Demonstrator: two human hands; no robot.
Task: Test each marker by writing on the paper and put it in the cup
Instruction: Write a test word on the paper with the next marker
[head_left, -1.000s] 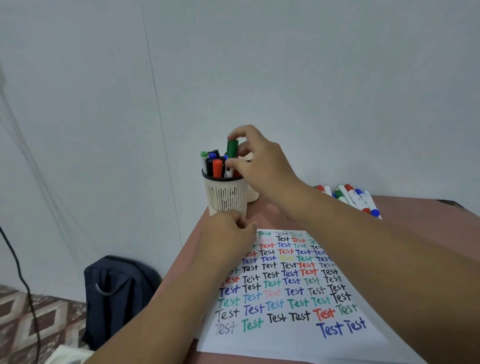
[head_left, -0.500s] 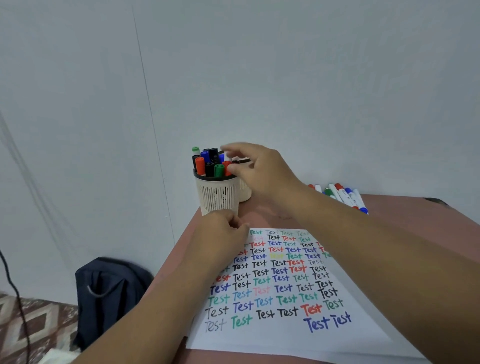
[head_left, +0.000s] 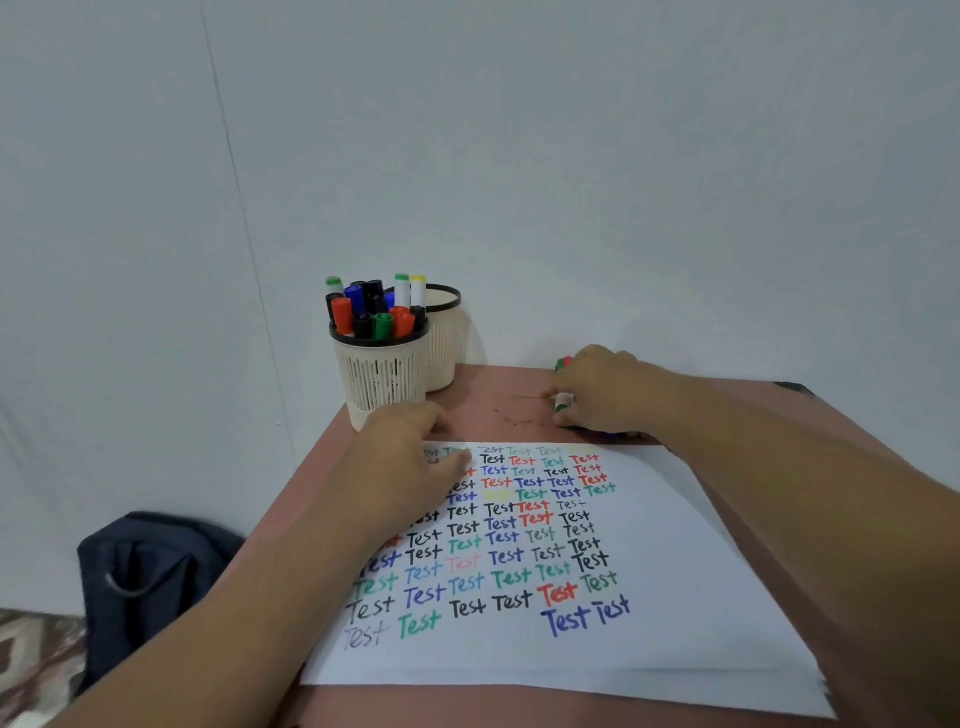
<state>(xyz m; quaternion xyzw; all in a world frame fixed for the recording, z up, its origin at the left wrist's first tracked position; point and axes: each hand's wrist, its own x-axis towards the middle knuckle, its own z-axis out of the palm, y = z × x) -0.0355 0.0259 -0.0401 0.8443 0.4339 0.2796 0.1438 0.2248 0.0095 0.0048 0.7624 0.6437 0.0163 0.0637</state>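
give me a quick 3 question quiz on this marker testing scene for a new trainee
1. True or false: the front cup holds capped markers.
2. What does the left hand rest on? A) the backpack B) the paper C) the wall
3. Fill in: the right hand reaches the loose markers lying on the ____.

Key: 1 true; 2 B; 3 table.

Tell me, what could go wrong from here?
The front cup looks crammed with markers, so another may not fit or could tip it. The right hand covers the loose markers at the table's far edge; a nudge could roll them off.
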